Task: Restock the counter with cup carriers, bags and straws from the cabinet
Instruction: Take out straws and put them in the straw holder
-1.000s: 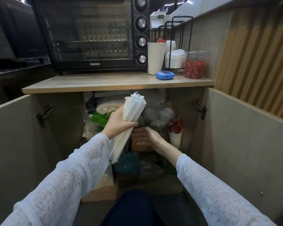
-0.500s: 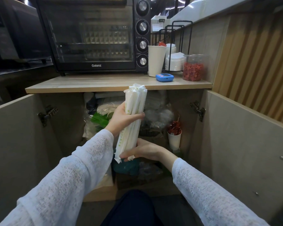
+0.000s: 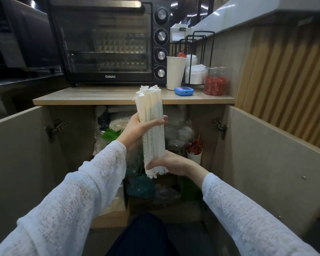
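A thick bundle of paper-wrapped straws (image 3: 151, 115) stands upright in front of the open cabinet (image 3: 174, 137), its top just above the edge of the wooden counter (image 3: 92, 97). My left hand (image 3: 137, 130) grips the bundle around its middle. My right hand (image 3: 172, 163) cups the bundle's lower end from below and the right. Inside the cabinet lie plastic bags of supplies, dim and partly hidden behind the straws and my arms.
On the counter stand a black Galanz oven (image 3: 107, 43), a white paper cup (image 3: 175, 72), a blue timer (image 3: 184, 91), a stack of lids (image 3: 195, 73) in a black wire rack and a jar of red bits (image 3: 215, 81). Both cabinet doors (image 3: 277, 163) hang open. A cup of red sachets (image 3: 194, 153) sits inside.
The straw bundle has come out of the cabinet, risen and turned upright. My right hand left the cabinet's inside and took hold of the bundle's bottom end.
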`<action>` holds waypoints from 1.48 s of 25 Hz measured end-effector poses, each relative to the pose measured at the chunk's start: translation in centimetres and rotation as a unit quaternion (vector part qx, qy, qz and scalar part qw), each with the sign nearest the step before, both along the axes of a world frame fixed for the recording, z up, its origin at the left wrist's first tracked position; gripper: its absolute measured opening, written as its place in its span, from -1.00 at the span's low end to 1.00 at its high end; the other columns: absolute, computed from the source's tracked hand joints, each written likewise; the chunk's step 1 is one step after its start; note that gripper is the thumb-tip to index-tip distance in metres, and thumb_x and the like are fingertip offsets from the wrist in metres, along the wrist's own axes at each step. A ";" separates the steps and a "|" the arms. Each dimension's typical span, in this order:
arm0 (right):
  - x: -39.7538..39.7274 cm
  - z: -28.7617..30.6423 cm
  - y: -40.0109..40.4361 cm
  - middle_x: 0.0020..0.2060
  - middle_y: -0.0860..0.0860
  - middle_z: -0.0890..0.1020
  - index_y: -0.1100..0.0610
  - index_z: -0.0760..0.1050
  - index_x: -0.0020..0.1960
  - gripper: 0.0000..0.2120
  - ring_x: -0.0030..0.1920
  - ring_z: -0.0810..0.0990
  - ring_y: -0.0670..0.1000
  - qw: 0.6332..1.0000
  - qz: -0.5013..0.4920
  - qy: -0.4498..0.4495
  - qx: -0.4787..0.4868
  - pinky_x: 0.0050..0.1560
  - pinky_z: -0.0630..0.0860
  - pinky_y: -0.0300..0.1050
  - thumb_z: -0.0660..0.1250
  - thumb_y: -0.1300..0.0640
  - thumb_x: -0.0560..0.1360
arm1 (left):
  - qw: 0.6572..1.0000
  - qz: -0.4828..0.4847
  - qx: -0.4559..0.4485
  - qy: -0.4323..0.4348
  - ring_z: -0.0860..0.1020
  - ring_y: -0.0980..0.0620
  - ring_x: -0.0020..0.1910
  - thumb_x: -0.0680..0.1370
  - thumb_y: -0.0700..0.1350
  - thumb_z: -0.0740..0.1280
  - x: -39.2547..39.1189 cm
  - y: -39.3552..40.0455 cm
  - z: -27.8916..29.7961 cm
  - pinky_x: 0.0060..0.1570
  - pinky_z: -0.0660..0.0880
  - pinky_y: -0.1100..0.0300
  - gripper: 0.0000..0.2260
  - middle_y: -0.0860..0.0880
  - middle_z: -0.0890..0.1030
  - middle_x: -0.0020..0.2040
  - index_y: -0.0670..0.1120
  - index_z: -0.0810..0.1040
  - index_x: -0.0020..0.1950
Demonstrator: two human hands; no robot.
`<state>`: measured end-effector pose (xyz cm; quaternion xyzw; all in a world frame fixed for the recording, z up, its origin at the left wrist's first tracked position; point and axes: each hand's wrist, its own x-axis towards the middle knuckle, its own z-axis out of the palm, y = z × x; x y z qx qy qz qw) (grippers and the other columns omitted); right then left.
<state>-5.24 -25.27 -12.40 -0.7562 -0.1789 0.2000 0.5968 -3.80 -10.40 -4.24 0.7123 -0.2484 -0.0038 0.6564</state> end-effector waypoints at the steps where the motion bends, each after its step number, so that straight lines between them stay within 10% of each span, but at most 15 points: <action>1: 0.0 0.1 0.0 0.24 0.06 0.54 0.08 0.35 0.39 -0.40 0.27 0.50 0.02 1.000 -0.005 -0.002 -0.004 0.33 0.41 -0.03 0.46 0.25 0.40 | 1.000 -0.002 0.002 -0.002 0.63 0.06 0.15 0.46 -0.11 0.48 -0.1 0.0 0.2 0.26 0.47 -0.02 -0.58 -0.02 0.69 0.13 -0.13 0.52 0.29; 7: 0.4 1.4 -0.3 0.07 0.08 0.65 0.15 0.50 0.23 -0.59 0.17 0.60 0.05 0.998 -0.001 -0.047 -0.038 0.33 0.44 0.05 0.47 0.18 0.41 | 1.000 -0.005 0.002 -0.014 0.63 0.07 0.15 0.46 -0.13 0.48 0.4 0.2 1.2 0.29 0.47 -0.05 -0.64 -0.01 0.69 0.12 -0.13 0.58 0.24; 20: 5.3 8.6 -1.2 0.23 0.07 0.51 -0.01 0.34 0.33 -0.32 0.25 0.49 0.06 0.994 -0.075 0.054 -0.052 0.31 0.43 0.05 0.56 0.10 0.29 | 0.999 0.000 -0.027 0.027 0.67 0.02 0.04 0.40 -0.09 0.54 7.7 -1.2 7.7 0.05 0.58 0.13 -0.72 -0.09 0.72 0.00 -0.12 0.64 0.07; 27: 4.8 21.9 -3.6 -0.06 -0.09 0.66 0.01 0.50 0.11 -0.68 0.02 0.61 -0.12 0.985 -0.128 0.095 -0.066 0.10 0.51 -0.22 0.47 0.22 0.41 | 0.997 -0.044 -0.038 0.052 0.67 0.06 0.02 0.41 -0.13 0.53 9.2 -3.8 20.6 -0.01 0.61 0.18 -0.70 -0.04 0.71 0.02 -0.09 0.63 0.12; 31: 5.2 31.1 -4.4 0.10 0.00 0.62 0.04 0.45 0.26 -0.48 0.16 0.58 -0.04 0.982 -0.143 0.089 -0.081 0.23 0.51 -0.11 0.54 0.10 0.35 | 0.996 -0.058 -0.039 0.051 0.67 -0.01 0.02 0.39 -0.10 0.55 10.3 -5.0 29.3 0.02 0.62 0.07 -0.67 -0.10 0.70 0.01 -0.14 0.63 0.11; 37: 5.1 46.0 -5.7 0.05 -0.02 0.64 0.00 0.50 0.17 -0.63 0.03 0.62 -0.18 0.979 -0.173 0.088 -0.056 -0.11 0.54 -0.37 0.46 0.26 0.42 | 0.994 -0.091 -0.030 0.055 0.69 0.04 -0.05 0.39 -0.12 0.55 11.9 -7.1 43.8 -0.09 0.60 0.21 -0.70 -0.08 0.71 -0.04 -0.16 0.64 0.09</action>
